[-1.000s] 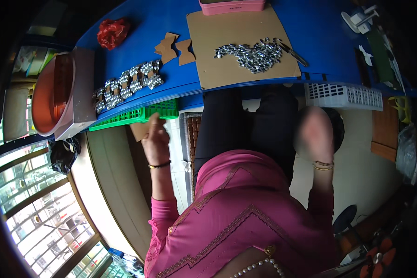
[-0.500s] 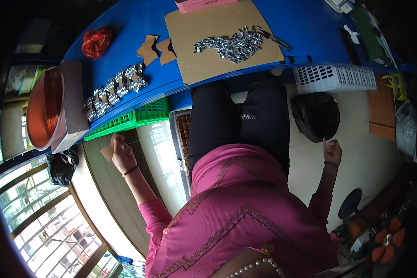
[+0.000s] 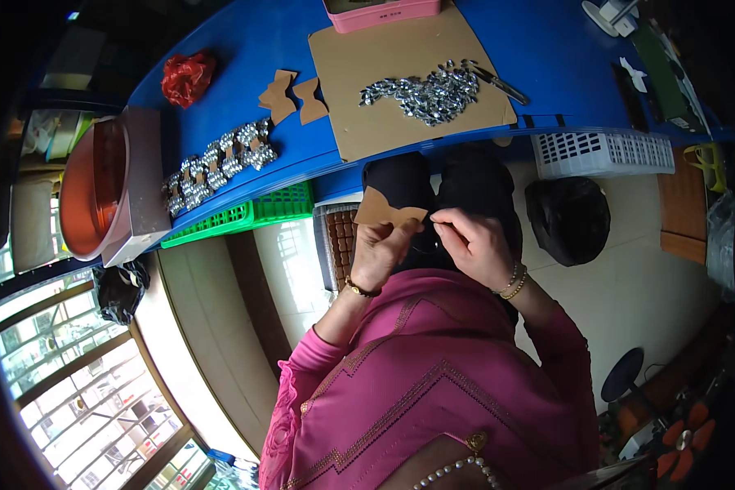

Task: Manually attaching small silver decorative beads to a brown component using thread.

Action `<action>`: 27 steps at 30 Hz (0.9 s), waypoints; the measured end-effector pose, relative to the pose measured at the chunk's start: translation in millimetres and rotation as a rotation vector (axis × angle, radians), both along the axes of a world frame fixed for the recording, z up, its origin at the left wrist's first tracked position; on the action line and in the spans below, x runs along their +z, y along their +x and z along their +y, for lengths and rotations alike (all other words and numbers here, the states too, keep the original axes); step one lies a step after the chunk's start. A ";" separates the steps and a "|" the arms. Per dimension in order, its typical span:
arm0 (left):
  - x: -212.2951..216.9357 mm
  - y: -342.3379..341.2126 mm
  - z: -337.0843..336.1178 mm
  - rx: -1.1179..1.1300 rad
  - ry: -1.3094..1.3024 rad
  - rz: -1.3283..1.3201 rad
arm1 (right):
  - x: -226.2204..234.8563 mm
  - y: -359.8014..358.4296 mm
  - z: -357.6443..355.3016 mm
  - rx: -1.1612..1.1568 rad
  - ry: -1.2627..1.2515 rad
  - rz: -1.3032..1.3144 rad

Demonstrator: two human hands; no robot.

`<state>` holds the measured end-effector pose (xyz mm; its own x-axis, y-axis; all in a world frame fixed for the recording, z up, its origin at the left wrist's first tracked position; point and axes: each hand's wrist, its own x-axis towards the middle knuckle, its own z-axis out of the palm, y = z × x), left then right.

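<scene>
The blue desk [image 3: 245, 73] is the largest thing here, its front edge running above the person's lap. On it lies a flat cardboard sheet [image 3: 359, 73]. A white basket [image 3: 629, 159] sits below the desk edge to the right, and a green basket [image 3: 282, 204] below it to the left. A loose pile of silver stones [image 3: 433, 98] rests on the cardboard sheet; a row of stone-covered pieces [image 3: 220, 159] lies on the bare desk to its left.

The left hand [image 3: 381, 251] and right hand [image 3: 479, 251] meet over the lap. The left grip pinches a brown bow-shaped piece [image 3: 377, 210], thumb over its near edge, so the piece is held up above the dark trousers, clear of the desk. The right fingertips are drawn in just beside its right end; whether they pinch anything I cannot tell.

The piece looks thin and light, probably bendable yet firm enough to keep its shape, and unlikely to slip or break. A light pinch on its edge or narrow waist should do; hard squeezing might crease it. Smallest is the dark slim tool [image 3: 502, 86] beside the stones.
</scene>
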<state>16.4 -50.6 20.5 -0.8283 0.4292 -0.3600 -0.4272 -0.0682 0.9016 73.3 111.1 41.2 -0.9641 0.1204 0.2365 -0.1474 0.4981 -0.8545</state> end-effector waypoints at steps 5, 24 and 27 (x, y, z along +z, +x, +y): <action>1.1 -0.6 3.6 -0.032 0.017 -0.027 | 1.1 -5.9 1.7 0.010 0.134 0.045; -4.9 -2.3 7.2 -0.055 -0.020 0.017 | -7.3 -7.3 5.2 -0.018 0.111 0.028; -6.0 -1.2 8.7 -0.036 0.005 0.023 | -8.3 -7.3 5.4 -0.021 0.110 0.037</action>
